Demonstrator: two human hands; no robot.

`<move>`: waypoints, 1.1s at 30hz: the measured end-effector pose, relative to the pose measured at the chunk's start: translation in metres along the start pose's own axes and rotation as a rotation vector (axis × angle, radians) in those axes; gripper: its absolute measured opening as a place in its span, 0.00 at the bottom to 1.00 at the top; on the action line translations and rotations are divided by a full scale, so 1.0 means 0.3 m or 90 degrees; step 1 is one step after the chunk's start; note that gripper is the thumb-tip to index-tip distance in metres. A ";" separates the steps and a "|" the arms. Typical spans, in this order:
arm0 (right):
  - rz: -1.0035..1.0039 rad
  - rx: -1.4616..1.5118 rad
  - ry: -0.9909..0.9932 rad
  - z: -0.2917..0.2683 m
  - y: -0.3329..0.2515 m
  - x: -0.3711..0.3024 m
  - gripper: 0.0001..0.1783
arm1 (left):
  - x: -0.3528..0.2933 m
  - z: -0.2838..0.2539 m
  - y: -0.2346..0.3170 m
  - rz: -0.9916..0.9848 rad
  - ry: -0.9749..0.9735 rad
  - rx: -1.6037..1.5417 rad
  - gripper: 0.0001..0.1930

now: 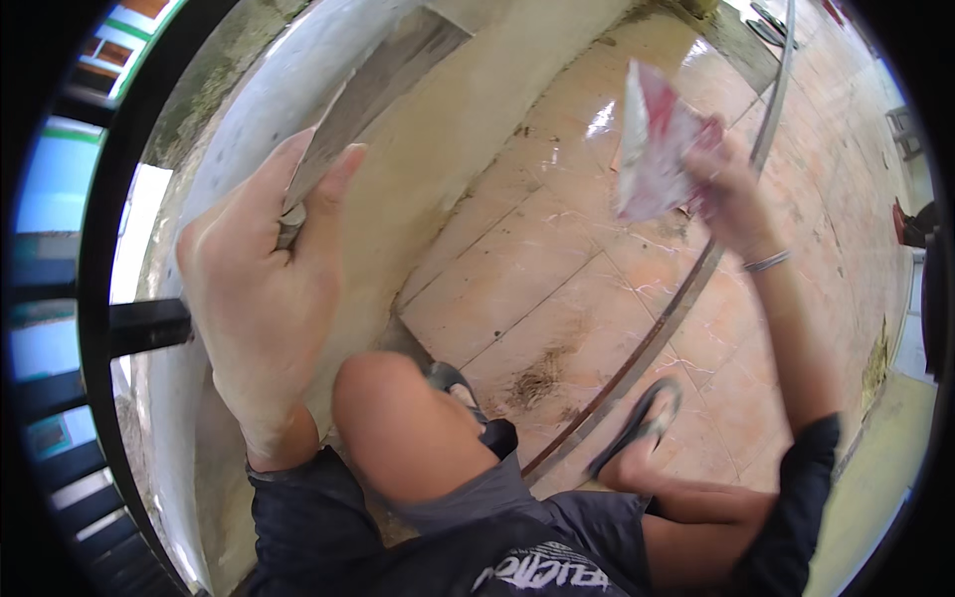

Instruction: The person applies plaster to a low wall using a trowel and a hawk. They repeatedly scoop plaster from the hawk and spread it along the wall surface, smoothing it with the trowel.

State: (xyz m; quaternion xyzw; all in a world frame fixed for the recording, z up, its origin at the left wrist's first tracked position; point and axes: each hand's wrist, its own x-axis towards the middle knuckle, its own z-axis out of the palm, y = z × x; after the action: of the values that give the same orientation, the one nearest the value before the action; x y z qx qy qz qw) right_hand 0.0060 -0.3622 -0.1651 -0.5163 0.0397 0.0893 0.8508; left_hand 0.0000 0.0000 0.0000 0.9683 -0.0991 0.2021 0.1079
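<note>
My left hand (264, 269) is raised at the left, closed around the base of a broad, flat grey metal blade (383, 85). The blade points up and away, its face dull and smeared; my fist hides any handle. Out to the right, my right hand (731, 194) grips a crumpled red-and-white plastic packet (662, 149) by its right side. Motion blurs both the packet and the fingers on it. The packet is in the air above the tiled floor, well apart from the blade.
A low pale wall (477, 109) runs along the left, beside a black metal railing (95, 249). Wet-looking orange tiles (557, 298) carry a dark dirt patch (542, 378). A long narrow metal strip (686, 294) crosses the floor. My sandalled feet (637, 428) rest near it.
</note>
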 end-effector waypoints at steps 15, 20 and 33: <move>0.109 0.274 0.132 0.333 1.086 -0.060 0.16 | 0.049 0.092 -0.338 -0.019 0.047 0.271 0.18; 0.124 0.184 0.138 0.423 1.322 -0.112 0.13 | 0.047 0.099 -0.360 0.056 0.101 0.269 0.19; 0.040 -0.187 0.187 0.861 1.134 -0.114 0.18 | 0.038 0.113 -0.361 0.014 0.132 0.280 0.19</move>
State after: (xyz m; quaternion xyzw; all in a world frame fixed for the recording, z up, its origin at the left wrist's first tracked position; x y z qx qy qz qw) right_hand -0.0996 0.0161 -0.3363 -0.6410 0.1659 0.0448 0.7481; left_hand 0.0484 0.0935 -0.0440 0.9413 -0.0519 0.3187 -0.0985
